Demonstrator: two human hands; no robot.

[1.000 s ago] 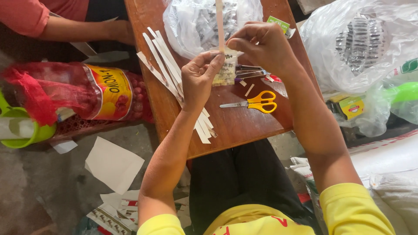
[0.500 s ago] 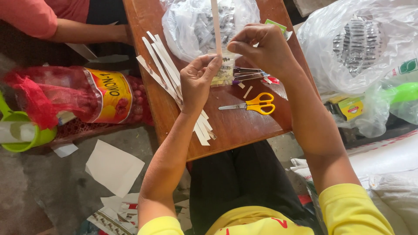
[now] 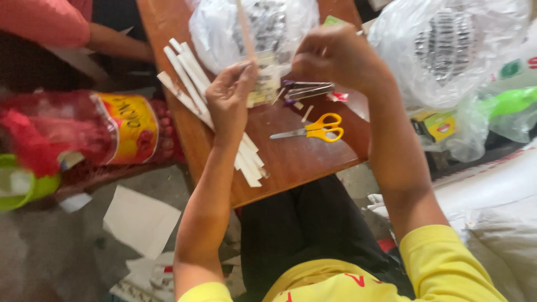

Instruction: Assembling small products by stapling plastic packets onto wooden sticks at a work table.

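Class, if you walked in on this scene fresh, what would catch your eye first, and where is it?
Two raised hands, the left hand and right hand, pinch a thin stick and a small paper piece over the wooden table. Yellow-handled scissors lie below the right hand; white paper strips fan out at left.

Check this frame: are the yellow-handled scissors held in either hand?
No: the scissors lie on the wooden table, while the left hand and right hand pinch a thin stick.
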